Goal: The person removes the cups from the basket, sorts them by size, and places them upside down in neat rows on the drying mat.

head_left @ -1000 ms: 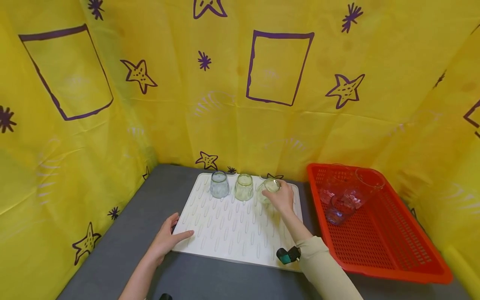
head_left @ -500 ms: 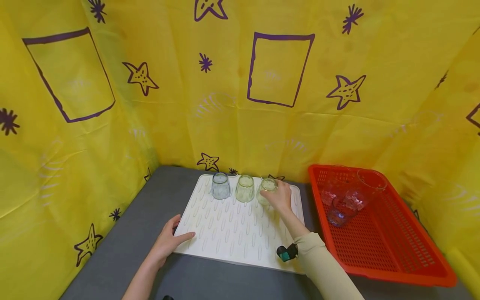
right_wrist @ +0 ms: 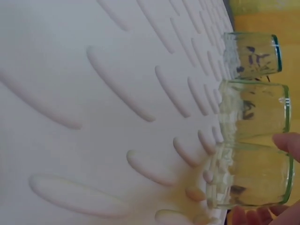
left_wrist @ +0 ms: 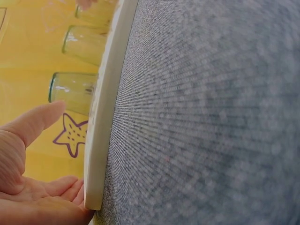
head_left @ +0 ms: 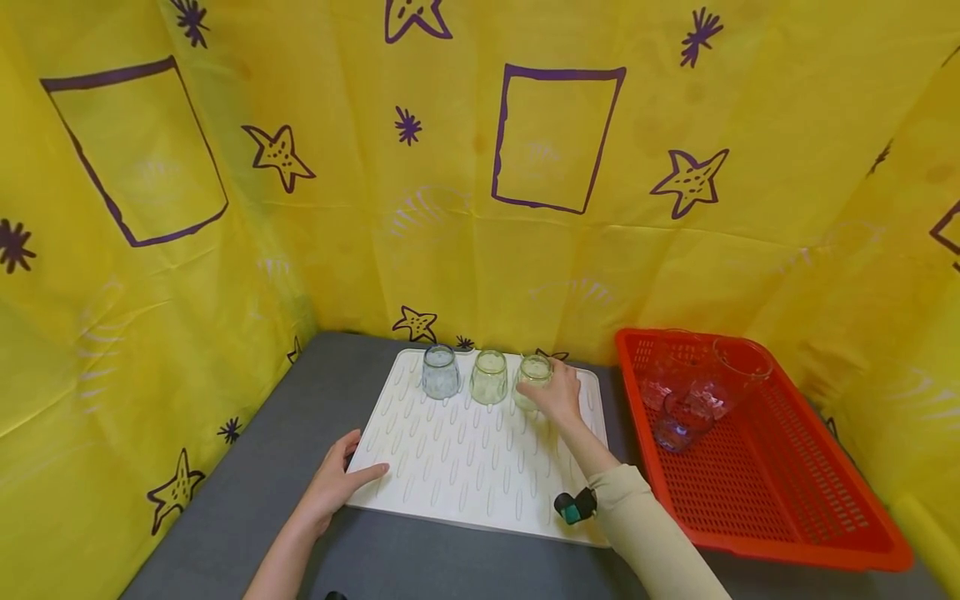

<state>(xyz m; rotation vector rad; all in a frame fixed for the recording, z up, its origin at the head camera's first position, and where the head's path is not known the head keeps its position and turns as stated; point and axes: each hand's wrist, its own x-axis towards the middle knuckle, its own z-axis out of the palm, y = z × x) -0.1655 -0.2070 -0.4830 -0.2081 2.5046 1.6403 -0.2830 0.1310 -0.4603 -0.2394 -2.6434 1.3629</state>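
A white ribbed drying mat (head_left: pixel 450 475) lies on the grey table. Along its back edge stand a bluish glass (head_left: pixel 441 373), a pale green glass (head_left: pixel 489 379) and a second green glass (head_left: pixel 528 395) at the right. My right hand (head_left: pixel 557 395) holds this last glass, thumb on the near side and fingers round the far side. In the right wrist view the right-hand glass (right_wrist: pixel 255 176) rests on the mat. My left hand (head_left: pixel 333 479) touches the mat's left edge with its fingers; the left wrist view shows the thumb (left_wrist: pixel 42 123) extended, apart from the mat.
To the right of the mat sits a red plastic basket (head_left: pixel 750 546). Several clear glasses lean in its back left part, including a small purplish glass (head_left: pixel 681 425). Yellow cloth (head_left: pixel 360 208) with purple drawings hangs behind and along both sides.
The right-hand green glass was tilted and now stands upright in line with the others. My right hand has shifted slightly left with it. My left hand stays at the mat's edge.
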